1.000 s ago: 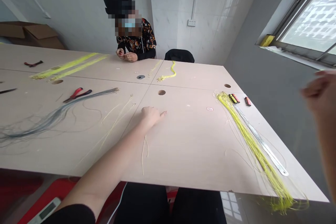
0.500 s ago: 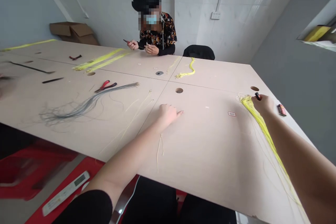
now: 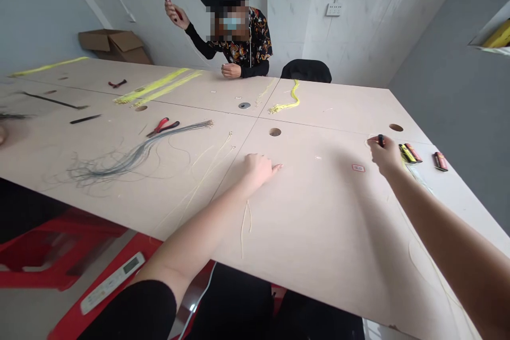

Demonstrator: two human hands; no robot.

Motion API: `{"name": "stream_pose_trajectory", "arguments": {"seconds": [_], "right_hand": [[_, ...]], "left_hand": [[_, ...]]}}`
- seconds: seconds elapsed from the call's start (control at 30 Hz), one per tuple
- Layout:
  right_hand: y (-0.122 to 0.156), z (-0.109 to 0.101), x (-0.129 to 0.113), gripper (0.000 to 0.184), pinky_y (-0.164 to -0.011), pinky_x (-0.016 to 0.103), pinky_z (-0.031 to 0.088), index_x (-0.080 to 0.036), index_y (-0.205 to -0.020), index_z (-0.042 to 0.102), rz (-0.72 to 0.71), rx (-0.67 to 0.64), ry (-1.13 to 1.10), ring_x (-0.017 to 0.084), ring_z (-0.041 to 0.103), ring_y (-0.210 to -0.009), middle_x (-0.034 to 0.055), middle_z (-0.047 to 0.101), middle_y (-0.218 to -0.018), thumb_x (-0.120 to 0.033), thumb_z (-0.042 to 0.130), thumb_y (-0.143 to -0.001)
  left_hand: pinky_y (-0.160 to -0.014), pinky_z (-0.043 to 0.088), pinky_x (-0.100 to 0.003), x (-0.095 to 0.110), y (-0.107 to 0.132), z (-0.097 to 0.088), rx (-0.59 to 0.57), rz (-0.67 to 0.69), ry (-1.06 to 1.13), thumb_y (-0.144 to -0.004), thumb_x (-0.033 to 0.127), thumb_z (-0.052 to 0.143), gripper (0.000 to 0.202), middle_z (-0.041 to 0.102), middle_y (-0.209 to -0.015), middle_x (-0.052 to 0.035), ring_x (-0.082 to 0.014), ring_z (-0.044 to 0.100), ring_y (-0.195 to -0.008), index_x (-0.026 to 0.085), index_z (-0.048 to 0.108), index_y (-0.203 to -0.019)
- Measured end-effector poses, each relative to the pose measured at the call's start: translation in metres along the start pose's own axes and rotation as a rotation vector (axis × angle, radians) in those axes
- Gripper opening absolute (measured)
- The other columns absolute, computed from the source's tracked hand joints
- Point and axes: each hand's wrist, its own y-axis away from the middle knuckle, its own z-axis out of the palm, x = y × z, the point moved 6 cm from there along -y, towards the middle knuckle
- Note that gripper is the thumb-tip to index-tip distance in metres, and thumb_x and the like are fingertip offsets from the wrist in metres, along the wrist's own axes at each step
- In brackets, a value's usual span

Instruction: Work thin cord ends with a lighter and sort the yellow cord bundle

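Note:
My left hand (image 3: 260, 168) rests on the pale wooden table (image 3: 311, 212), fingers curled with one pointing right, pressing on thin pale yellow strands (image 3: 244, 223) that trail toward the near edge. My right hand (image 3: 384, 155) is at the right side of the table, closed on a small dark and red object (image 3: 380, 140). Just beyond it lie red and yellow lighters (image 3: 409, 153), with another lighter (image 3: 440, 161) further right.
A masked person (image 3: 235, 32) sits at the far side, one hand raised with a tool. Red-handled pliers (image 3: 161, 127) and a grey wire bundle (image 3: 131, 156) lie left. Yellow strand bundles (image 3: 157, 86) and another yellow bundle (image 3: 287, 101) lie further back. Round holes (image 3: 274, 132) dot the table.
My right hand came in from the far right and closed on a small dark object near the lighters. The view swung left. The person opposite raised one hand. My left hand stayed put.

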Motion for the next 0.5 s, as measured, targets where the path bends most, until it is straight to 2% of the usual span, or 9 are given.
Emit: {"name": "stream_pose_trajectory", "arguments": {"seconds": [0.07, 0.17, 0.27, 0.37, 0.5], "right_hand": [[0.017, 0.027, -0.004, 0.006, -0.043, 0.026, 0.029, -0.022, -0.077, 0.052, 0.040, -0.051, -0.046, 0.012, 0.038, -0.043, -0.0055, 0.039, -0.051, -0.025, 0.051, -0.072], [0.048, 0.075, -0.016, 0.016, -0.044, 0.025, 0.030, -0.021, -0.086, 0.053, 0.059, -0.210, -0.218, 0.011, 0.036, -0.045, -0.0074, 0.037, -0.052, -0.028, 0.054, -0.071], [0.072, 0.104, -0.034, 0.022, -0.050, 0.026, 0.031, -0.021, -0.092, 0.056, -0.129, -0.294, -0.273, 0.011, 0.035, -0.048, -0.0079, 0.035, -0.053, -0.032, 0.054, -0.073], [0.080, 0.110, -0.035, 0.021, -0.051, 0.026, 0.028, -0.021, -0.089, 0.058, -0.227, -0.341, -0.286, 0.010, 0.033, -0.050, -0.0067, 0.035, -0.055, -0.036, 0.056, -0.074], [0.074, 0.104, -0.018, 0.023, -0.047, 0.026, 0.021, -0.022, -0.089, 0.056, -0.106, -0.396, -0.458, 0.010, 0.027, -0.047, -0.0069, 0.032, -0.055, -0.040, 0.056, -0.076]], "left_hand": [[-0.066, 0.037, -0.033, 0.000, 0.000, 0.000, 0.002, -0.001, -0.002, -0.093, 0.060, 0.023, 0.070, 0.070, -0.087, -0.0177, -0.0264, 0.064, -0.080, 0.013, 0.075, -0.084], [-0.066, 0.037, -0.033, -0.001, 0.001, 0.000, 0.002, -0.001, -0.004, -0.094, 0.059, 0.022, 0.071, 0.070, -0.085, -0.0177, -0.0264, 0.065, -0.080, 0.012, 0.075, -0.083], [-0.067, 0.038, -0.033, -0.001, 0.001, -0.002, 0.005, 0.012, -0.007, -0.094, 0.059, 0.023, 0.070, 0.070, -0.085, -0.0183, -0.0278, 0.065, -0.083, 0.011, 0.074, -0.087], [-0.069, 0.040, -0.033, -0.005, -0.001, -0.006, 0.034, 0.028, -0.005, -0.094, 0.057, 0.024, 0.068, 0.070, -0.085, -0.0179, -0.0281, 0.066, -0.086, 0.012, 0.074, -0.089], [-0.071, 0.043, -0.036, -0.026, -0.009, -0.015, 0.139, -0.029, 0.050, -0.093, 0.056, 0.025, 0.065, 0.071, -0.085, -0.0176, -0.0302, 0.067, -0.088, 0.013, 0.074, -0.090]]}}
